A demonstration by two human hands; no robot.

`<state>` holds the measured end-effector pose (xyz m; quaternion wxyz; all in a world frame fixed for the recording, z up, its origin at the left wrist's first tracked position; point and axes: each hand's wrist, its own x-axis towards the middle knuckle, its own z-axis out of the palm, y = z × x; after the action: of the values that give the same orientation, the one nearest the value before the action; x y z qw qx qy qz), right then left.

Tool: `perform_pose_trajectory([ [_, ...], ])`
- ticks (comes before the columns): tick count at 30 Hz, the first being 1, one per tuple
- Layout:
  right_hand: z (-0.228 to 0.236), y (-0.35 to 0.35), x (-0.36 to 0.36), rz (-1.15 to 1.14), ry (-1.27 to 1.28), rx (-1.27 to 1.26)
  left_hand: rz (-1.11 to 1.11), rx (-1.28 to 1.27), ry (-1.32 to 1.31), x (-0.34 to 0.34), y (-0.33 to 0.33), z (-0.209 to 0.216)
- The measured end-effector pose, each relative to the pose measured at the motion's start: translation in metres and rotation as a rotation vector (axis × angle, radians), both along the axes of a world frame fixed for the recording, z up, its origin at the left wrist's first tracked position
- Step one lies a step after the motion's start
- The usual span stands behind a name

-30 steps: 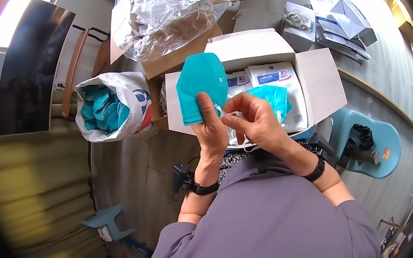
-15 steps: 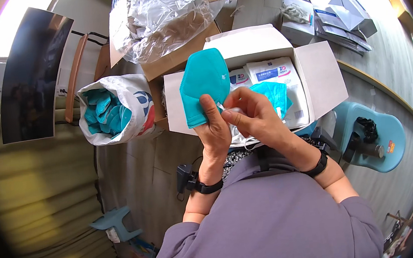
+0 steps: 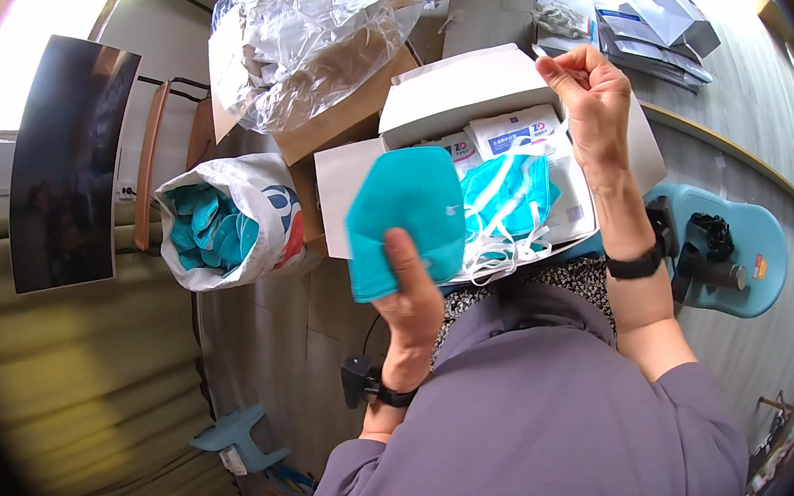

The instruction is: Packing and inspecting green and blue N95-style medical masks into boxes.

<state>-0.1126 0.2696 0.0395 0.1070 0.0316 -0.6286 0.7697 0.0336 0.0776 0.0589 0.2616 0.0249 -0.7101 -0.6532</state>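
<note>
A flat teal face mask (image 3: 403, 209) is gripped by my left hand (image 3: 411, 290), thumb across its front and fingers behind. Raised over the right flap of the open white carton (image 3: 468, 90), my right hand (image 3: 596, 100) has thumb and forefinger pinched together, with a thin white strap (image 3: 539, 51) showing at the fingertips. Inside the carton lie white printed packets (image 3: 518, 129), another teal mask (image 3: 536, 198) and a tangle of white straps (image 3: 503, 255). Whether the pinched strap joins the mask in my left hand cannot be made out.
A white bag (image 3: 252, 181) of teal masks stands left of the carton. Beyond is a brown cardboard box (image 3: 343, 134) with a clear plastic liner. Flattened cartons (image 3: 654, 37) lie far right; a blue stool (image 3: 750, 243) holding dark items stands to the right.
My right hand has left the mask and swung up and to the right. My left hand, still holding the mask, has come lower and nearer, uncovering white straps in the carton.
</note>
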Motion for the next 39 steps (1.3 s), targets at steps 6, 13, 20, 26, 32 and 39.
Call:
perform_pose_trajectory([
  [6,0.021,-0.029,0.044,0.609,-0.19,-0.217,-0.025,0.764,-0.354,-0.018,0.008,0.026],
  [13,0.029,-0.035,0.059,0.53,-0.238,-0.192,-0.209,0.534,-0.444,-0.025,-0.009,-0.01],
  [20,0.008,-0.038,0.05,0.459,-0.258,-0.064,0.096,-0.832,-0.034,-0.021,-0.004,-0.005],
  [26,0.01,-0.048,0.059,0.557,-0.207,0.019,0.156,-0.801,-0.136,-0.027,0.002,-0.01],
  [32,0.0,-0.047,0.061,0.465,-0.006,0.272,0.008,-0.775,-0.12,-0.024,-0.003,-0.013],
  [39,-0.029,-0.009,0.013,-0.057,0.811,0.5,-0.07,-0.705,-0.219,0.012,-0.017,0.025],
])
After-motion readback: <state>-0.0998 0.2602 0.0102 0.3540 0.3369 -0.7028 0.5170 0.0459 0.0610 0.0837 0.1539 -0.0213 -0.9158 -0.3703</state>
